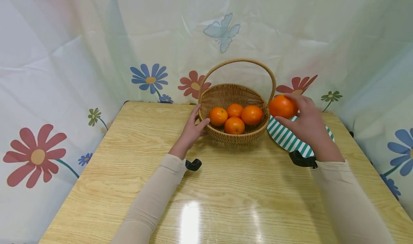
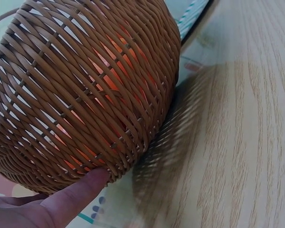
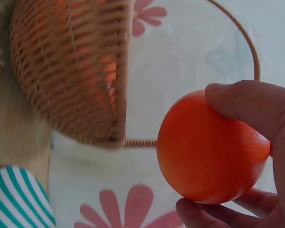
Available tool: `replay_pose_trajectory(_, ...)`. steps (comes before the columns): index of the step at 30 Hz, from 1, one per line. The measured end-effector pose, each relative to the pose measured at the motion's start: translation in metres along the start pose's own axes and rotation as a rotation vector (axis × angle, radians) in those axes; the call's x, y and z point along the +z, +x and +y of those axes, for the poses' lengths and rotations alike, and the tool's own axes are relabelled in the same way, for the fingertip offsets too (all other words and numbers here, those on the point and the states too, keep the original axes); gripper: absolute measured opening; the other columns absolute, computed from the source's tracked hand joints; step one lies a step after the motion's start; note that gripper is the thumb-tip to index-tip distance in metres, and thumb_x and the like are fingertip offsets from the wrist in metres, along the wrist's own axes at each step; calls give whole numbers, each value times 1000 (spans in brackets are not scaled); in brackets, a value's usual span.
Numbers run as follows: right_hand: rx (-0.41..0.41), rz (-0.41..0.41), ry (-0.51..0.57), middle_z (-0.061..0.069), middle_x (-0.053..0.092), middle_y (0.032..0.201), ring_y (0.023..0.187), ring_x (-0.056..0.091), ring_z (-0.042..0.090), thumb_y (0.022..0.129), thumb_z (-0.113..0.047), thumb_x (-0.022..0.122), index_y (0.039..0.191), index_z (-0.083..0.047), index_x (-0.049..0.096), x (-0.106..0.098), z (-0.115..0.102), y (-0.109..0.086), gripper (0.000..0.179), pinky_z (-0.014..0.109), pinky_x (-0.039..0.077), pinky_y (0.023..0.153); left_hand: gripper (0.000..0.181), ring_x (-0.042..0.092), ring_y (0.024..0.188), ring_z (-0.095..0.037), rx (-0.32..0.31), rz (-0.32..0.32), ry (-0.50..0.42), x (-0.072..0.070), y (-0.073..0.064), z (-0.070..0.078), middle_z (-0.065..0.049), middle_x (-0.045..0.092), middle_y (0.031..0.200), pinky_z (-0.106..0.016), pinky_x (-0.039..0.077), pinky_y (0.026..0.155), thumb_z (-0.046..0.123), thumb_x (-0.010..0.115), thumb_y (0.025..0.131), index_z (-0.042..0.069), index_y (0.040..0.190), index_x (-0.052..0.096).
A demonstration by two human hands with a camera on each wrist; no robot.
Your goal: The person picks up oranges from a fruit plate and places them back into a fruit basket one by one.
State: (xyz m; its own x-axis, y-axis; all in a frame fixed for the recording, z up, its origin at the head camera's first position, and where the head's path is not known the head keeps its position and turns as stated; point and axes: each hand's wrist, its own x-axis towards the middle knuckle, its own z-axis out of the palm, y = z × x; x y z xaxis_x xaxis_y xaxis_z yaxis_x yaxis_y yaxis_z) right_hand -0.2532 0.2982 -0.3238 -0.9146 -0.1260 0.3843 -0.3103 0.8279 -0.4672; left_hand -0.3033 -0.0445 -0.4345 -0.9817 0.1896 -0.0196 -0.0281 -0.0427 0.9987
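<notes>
My right hand (image 1: 304,124) grips an orange (image 1: 283,106) between thumb and fingers, raised at the right side of a wicker basket (image 1: 232,139). In the right wrist view the held orange (image 3: 211,149) hangs apart from the basket wall (image 3: 76,71). Several more oranges (image 1: 234,125) lie inside the basket, under its tall arched handle (image 1: 238,60). At the basket's left side, my left hand (image 1: 191,129) holds the rim, thumb toward the front. The left wrist view shows the left thumb (image 2: 80,190) against the woven wall (image 2: 85,90).
A green-and-white striped plate (image 1: 284,134) lies on the wooden table (image 1: 226,194), right of the basket and partly behind my right hand. A flowered curtain (image 1: 96,57) encloses the table at the back and sides.
</notes>
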Motion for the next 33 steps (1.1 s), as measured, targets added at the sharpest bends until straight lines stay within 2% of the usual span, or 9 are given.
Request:
replay_pose_trajectory(4,-34,-7,34,24,40,136,117,43,43,82,-28,78,144,-20,44,9,-11,0,72,64,47,89,69,43,135,-40,-12,13,-9,-1,-1,-3,-13,14,160,-52,53,90,28,59,97,47,151,20)
replay_pose_trajectory(11,-93,-24,54,18,42,142,122,45,39,82,-28,79,141,-12,45,27,-25,7,70,60,47,92,69,43,135,-40,-19,15,4,-1,-3,-6,-12,15,160,-52,54,89,27,59,98,49,150,20)
replay_pose_trajectory(19,-60,-107,79,17,48,138,115,51,36,83,-33,77,141,-11,43,43,-38,25,70,57,46,95,71,44,135,-40,-12,12,4,0,-2,-2,-12,16,160,-52,54,88,29,59,97,46,152,18)
replay_pose_trajectory(25,-41,-137,72,18,53,134,112,54,37,83,-34,77,142,-15,41,52,-41,36,71,57,46,93,70,45,134,-40,-12,13,11,0,1,-1,-11,18,160,-51,55,87,27,58,98,45,152,18)
replay_pose_trajectory(33,-36,-192,88,17,51,136,112,55,37,84,-28,76,142,-16,38,66,-40,48,70,56,48,93,71,45,133,-40,-14,21,15,1,3,-1,-10,18,160,-51,55,86,29,60,97,48,151,19)
